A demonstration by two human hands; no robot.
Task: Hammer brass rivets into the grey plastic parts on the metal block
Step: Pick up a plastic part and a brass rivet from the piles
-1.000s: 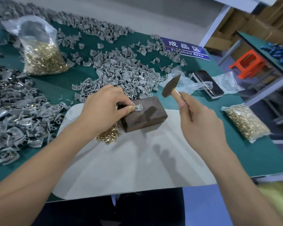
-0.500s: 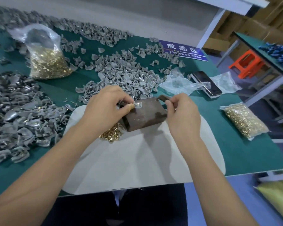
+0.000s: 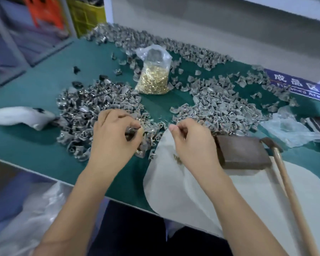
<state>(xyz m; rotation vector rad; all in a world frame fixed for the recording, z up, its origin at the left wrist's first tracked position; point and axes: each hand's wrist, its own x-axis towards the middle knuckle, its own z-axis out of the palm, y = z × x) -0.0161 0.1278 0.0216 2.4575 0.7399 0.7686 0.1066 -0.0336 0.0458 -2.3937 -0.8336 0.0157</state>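
Surface [image 3: 44, 85] of green matting carries everything, laid out so both hands reach stock without stretching. A white mat [image 3: 220, 196] lies at the near edge, likely to cushion blows and catch strays. On it rests the metal block [image 3: 242, 152], its top bare, no part seated on it now. The hammer [image 3: 284, 174] lies just right of the block, head near the block's far corner and wooden handle running toward the person, set down where the right hand could take it up again.

Two heaps of grey plastic parts flank the middle: the left heap [image 3: 85, 108], darker and seemingly mixed with brass, is probably finished work; the right heap [image 3: 220, 104] looks plain and waiting. Behind them stands a clear bag of brass rivets [image 3: 152, 80], and a few loose rivets [image 3: 177, 159] lie on the mat beside the right wrist.

The left hand [image 3: 115, 137] hovers over the left heap's near edge, fingers curled, thumb and forefinger apparently pinching a small part, though blur hides which. The right hand [image 3: 190, 141] is loosely curled, thumb to forefinger; whether it pinches anything I cannot tell.
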